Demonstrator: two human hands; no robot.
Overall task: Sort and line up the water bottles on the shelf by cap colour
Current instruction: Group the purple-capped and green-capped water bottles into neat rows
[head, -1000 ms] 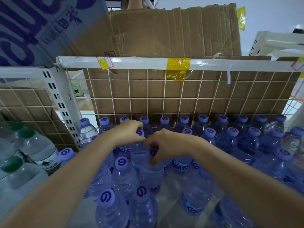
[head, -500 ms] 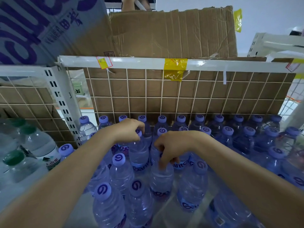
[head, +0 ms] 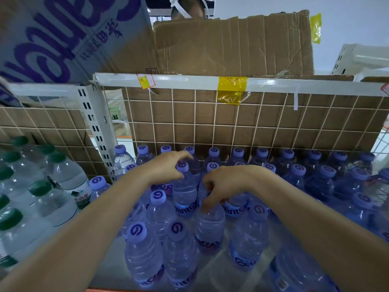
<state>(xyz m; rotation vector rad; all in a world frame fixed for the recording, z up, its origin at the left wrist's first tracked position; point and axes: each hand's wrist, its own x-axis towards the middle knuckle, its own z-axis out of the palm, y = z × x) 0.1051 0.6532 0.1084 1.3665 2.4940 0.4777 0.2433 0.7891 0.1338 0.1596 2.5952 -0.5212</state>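
Several clear water bottles with purple caps (head: 299, 170) stand in rows on the shelf, filling its middle and right. My left hand (head: 166, 165) curls over the top of one purple-capped bottle (head: 185, 190) in the second row; its cap shows between my fingers. My right hand (head: 223, 184) grips the top of another purple-capped bottle (head: 210, 226) closer to me, and its cap is hidden under my fingers. Bottles with green caps (head: 40, 187) stand in the bay to the left.
A white wire grid (head: 210, 123) backed by cardboard closes the rear of the shelf. A white slotted upright (head: 94, 127) divides the two bays. Cardboard boxes (head: 231, 45) sit on the shelf above. A person's head shows behind them. Bare shelf floor (head: 227, 277) lies near the front edge.
My right hand has drawn its bottle toward me, away from my left hand. My left hand stays on the same bottle top. The view has tilted slightly downward.
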